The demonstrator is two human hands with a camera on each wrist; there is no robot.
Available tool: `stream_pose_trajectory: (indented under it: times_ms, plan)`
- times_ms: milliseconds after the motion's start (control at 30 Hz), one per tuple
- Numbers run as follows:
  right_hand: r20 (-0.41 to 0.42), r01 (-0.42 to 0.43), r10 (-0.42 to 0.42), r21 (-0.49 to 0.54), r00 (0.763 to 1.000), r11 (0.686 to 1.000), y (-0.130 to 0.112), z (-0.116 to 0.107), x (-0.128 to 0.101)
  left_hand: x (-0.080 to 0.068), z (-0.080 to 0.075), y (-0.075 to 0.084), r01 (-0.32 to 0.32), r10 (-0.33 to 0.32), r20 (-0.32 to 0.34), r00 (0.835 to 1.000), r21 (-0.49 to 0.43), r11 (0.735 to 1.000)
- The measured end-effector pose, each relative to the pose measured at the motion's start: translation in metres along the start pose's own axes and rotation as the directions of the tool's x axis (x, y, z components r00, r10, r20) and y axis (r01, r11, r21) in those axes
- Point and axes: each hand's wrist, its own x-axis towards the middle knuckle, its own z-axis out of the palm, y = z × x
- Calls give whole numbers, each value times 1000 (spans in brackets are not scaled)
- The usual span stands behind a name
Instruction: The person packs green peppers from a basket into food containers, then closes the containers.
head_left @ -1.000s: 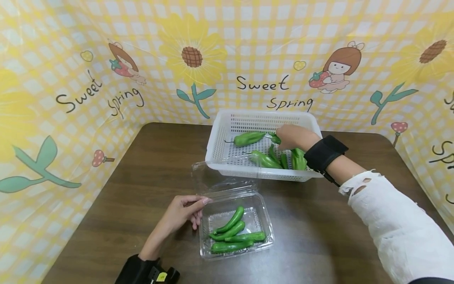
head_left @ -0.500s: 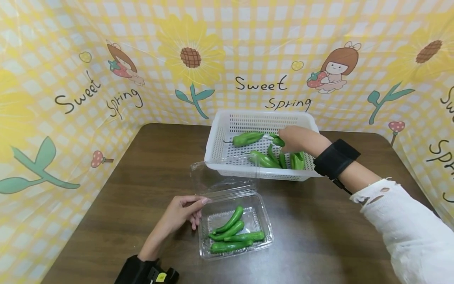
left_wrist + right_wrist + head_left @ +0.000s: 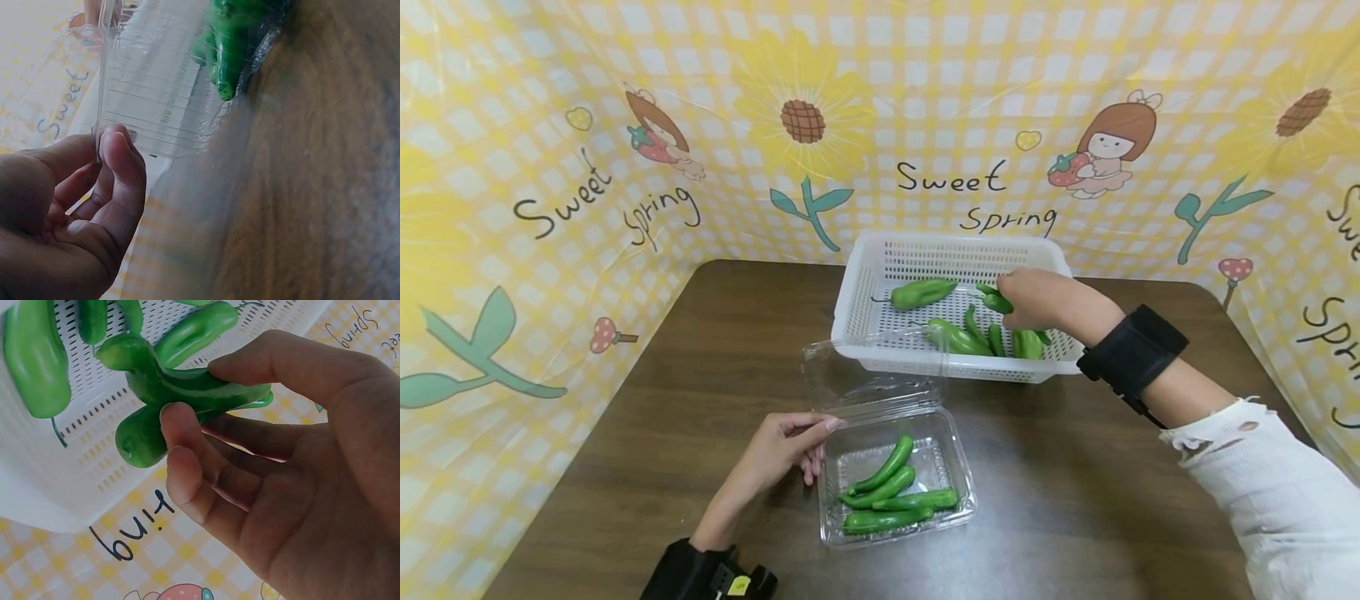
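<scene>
In the head view my left hand (image 3: 782, 450) pinches the left rim of a clear plastic clamshell box (image 3: 967, 483), between thumb and fingers. Several slim green chili peppers (image 3: 887, 522) lie inside it; its clear lid (image 3: 880, 367) stands open toward the basket. Over the right part of a white plastic basket (image 3: 844, 312), my right hand (image 3: 1052, 304) holds green chili peppers (image 3: 200, 386) between thumb and fingertips. At least two show in the right wrist view, one across the other. Larger green peppers (image 3: 923, 293) and slim ones lie in the basket.
A brown wooden table (image 3: 700, 367) carries both containers. Behind and beside it hangs a yellow checked cloth (image 3: 955, 100) with printed flowers and lettering. The lid's far edge overlaps the basket's near wall in the head view.
My right hand has drawn slightly to the right with the chili peppers, which now show more clearly. My left hand stays on the box rim.
</scene>
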Motion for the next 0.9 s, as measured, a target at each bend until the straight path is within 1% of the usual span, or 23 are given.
stream_pose_trajectory:
  times_ms: [300, 533, 733, 900]
  plan:
    - [-23, -1, 1, 11, 1000, 1000, -1, -1, -11, 0, 1, -1, 8, -8, -8, 1000, 0, 1000]
    - [-42, -1, 3, 45, 999, 999, -3, -3, -24, 0, 1, -2, 10, -10, -8, 1000, -4, 1000]
    - [-86, 29, -26, 36, 996, 999, -10, -3, -36, 0, 1, -1, 9, -9, -12, 1000, -8, 1000]
    - [-97, 29, -26, 31, 995, 999, -16, 0, -43, 1, 1, -1, 11, -11, -15, 1000, -6, 1000]
